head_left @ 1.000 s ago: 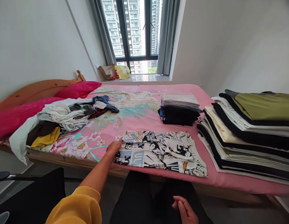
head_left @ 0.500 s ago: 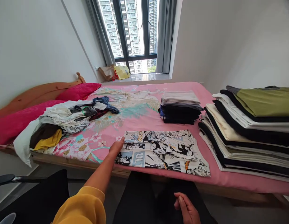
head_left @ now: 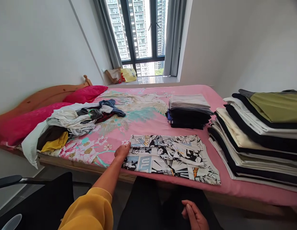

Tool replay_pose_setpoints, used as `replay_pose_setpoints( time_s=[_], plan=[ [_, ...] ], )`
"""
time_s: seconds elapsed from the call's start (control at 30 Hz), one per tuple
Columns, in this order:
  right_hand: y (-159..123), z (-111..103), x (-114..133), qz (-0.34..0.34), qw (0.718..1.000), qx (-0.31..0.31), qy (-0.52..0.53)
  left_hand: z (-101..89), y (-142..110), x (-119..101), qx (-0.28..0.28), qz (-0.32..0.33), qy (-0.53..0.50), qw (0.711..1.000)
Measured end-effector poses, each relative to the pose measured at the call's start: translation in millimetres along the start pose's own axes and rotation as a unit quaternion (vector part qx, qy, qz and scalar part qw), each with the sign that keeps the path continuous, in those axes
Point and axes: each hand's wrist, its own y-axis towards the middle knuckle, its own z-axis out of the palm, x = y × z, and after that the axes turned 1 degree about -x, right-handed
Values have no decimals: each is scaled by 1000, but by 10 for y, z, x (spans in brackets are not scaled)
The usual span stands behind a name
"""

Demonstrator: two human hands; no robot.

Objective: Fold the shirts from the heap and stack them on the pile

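Left hand point(head_left: 122, 151) touches printed garment point(head_left: 168, 158) (near bed edge point(head_left: 231, 190)).

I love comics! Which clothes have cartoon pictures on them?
The printed garment lying flat by the left hand: comic drawings cover it. The small stack, tall stack and crumpled heap show no cartoons.

"What's cut off to the right of the right hand point(head_left: 195, 215)?"
"The tall clothes stack point(head_left: 270, 140), by the view's edge."
"And at the left hand point(head_left: 121, 151)?"
"Most fingers are hidden; whether they're under the printed cloth point(head_left: 172, 156), I can't tell."
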Motion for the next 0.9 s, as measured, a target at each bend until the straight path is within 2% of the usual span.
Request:
replay_pose_setpoints(
  time_s=[0.3, 0.43, 0.63, 0.7, 0.77, 0.83, 0.9],
  plan=[
    [29, -13, -18, -1, 999, 20, -28, -22, 47, 39, 10, 35, -32, 999],
    [34, -2, -5, -10, 999, 27, -21, -63, 47, 56, 27, 65, -72, 995],
    [40, -3, 27, -7, 1000, 28, 3, -99, 4, 11, 27, 70, -123, 990],
    [47, -17, 55, -9, 1000, 28, 12, -113, -29, -31, 35, 60, -175, 982],
    [58, -37, 88, -12, 999, 24, 22, -134, -72, -95, 38, 18, -261, 964],
    [75, -58, 122, -11, 999, 16, 37, -171, -124, -190, 27, -29, -330, 943],
    [94, -78, 149, -7, 998, 8, 61, -232, -194, -329, 5, -33, -351, 936]
  ],
)
